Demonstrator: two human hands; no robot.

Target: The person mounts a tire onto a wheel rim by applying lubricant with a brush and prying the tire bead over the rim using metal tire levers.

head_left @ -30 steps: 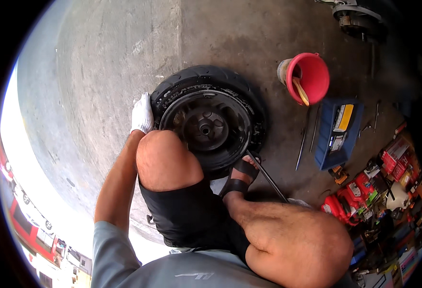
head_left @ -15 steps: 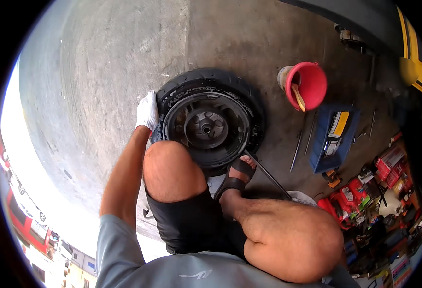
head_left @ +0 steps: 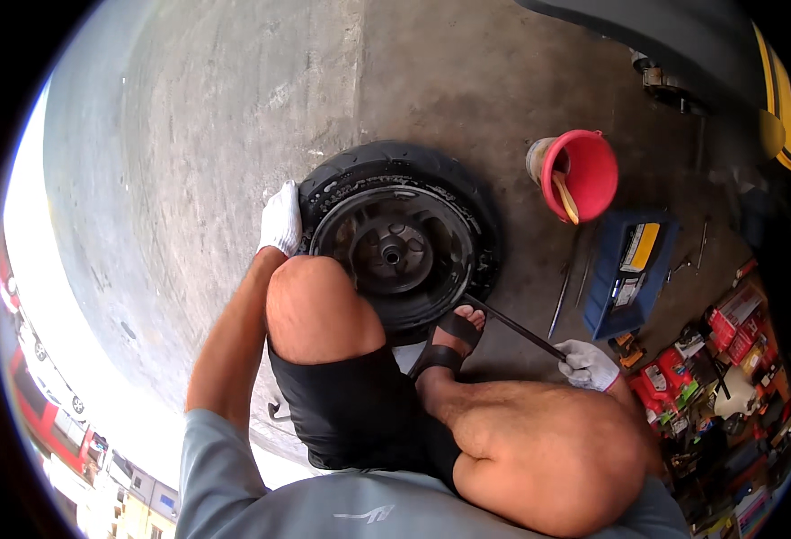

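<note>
A black tire (head_left: 413,163) on a dark wheel rim (head_left: 394,253) lies flat on the floor before me. My left hand (head_left: 280,220), in a white knit glove, grips the tire's outer left edge, its fingertips partly hidden against the rubber. A long dark tire lever (head_left: 514,328) runs from the near right edge of the rim toward the right. Its outer end is in my gloved right hand (head_left: 588,366), which is closed around it beyond my right knee. My sandaled foot (head_left: 455,340) is against the near side of the tire, beside the lever.
Right of the tire stands a red bucket (head_left: 593,175) with a wooden-handled brush (head_left: 564,196) in it. A blue tray (head_left: 631,274) with packets and several metal rods (head_left: 561,301) lie nearby. Cluttered tools and boxes (head_left: 728,368) fill the right, below a yellow-and-black vehicle (head_left: 786,135).
My right hand has come into sight from behind my right knee, holding the lever, whose outer end has swung slightly outward. My left hand stays on the tire. The view has shifted slightly.
</note>
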